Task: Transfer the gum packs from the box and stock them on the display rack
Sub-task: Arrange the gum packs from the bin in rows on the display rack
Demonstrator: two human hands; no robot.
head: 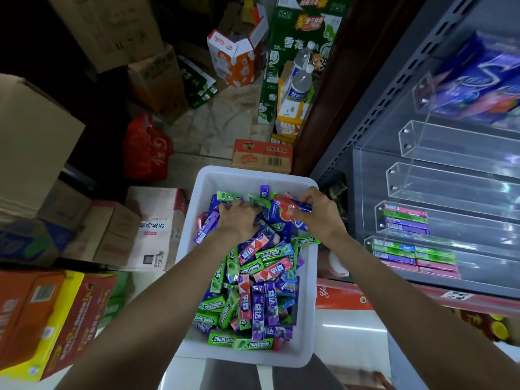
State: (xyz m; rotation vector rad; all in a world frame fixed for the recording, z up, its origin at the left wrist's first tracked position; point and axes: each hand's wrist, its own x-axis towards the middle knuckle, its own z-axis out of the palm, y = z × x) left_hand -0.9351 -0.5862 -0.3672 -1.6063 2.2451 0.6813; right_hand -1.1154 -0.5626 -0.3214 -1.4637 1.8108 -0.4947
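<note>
A white plastic box (308, 327) below me is heaped with several gum packs (253, 280) in green, purple, blue and pink wrappers. My left hand (239, 218) reaches into the far part of the heap, fingers curled down among the packs; what it holds is hidden. My right hand (318, 212) pinches a red and blue gum pack (295, 206) just above the heap at the box's far right. To the right stands the clear acrylic display rack (450, 192). Its two lowest tiers hold stacked gum packs (408, 220); the tiers above look bare.
Cardboard cartons (36, 153) crowd the left side and floor, with a red bag (146, 149) behind them. Green cartons and water bottles (301, 80) stand at the back. A grey perforated shelf upright (394, 88) frames the rack, and blue-purple packages (478, 80) sit above it.
</note>
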